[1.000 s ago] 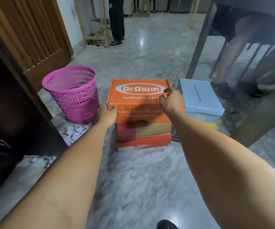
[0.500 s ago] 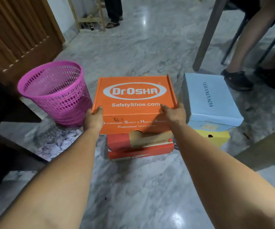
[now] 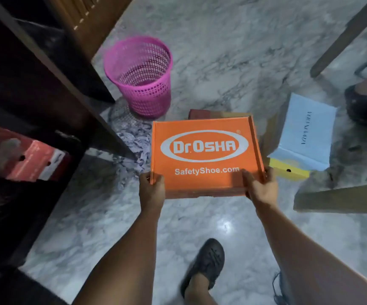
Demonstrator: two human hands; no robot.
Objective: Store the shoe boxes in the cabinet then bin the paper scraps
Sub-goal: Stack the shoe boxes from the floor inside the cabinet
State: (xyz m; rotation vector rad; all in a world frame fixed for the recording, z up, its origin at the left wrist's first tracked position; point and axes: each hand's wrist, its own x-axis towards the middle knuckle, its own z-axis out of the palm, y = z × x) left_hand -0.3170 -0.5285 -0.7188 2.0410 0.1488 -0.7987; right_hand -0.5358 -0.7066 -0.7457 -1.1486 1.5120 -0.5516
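Observation:
An orange shoe box (image 3: 204,150) marked Dr.Osha hangs in the air above the floor, held at its near corners. My left hand (image 3: 151,190) grips the near left corner and my right hand (image 3: 260,188) grips the near right one. Behind it a red shoe box (image 3: 200,114) stays on the floor, mostly hidden. To the right a light blue box (image 3: 306,137) rests on a yellow box (image 3: 288,171). White paper scraps (image 3: 132,142) lie on the floor beside the pink mesh bin (image 3: 140,78). The dark cabinet (image 3: 35,84) stands open at the left.
A red box (image 3: 30,159) lies on a cabinet shelf at the left. My own dark shoe (image 3: 209,260) stands on the marble floor below the box. A table leg (image 3: 343,36) and another person's shoe (image 3: 361,104) are at the right. A wooden beam (image 3: 341,199) lies low right.
I have lifted the orange box off the stack and drawn it toward me. My view has swung down and left, bringing the open cabinet into sight.

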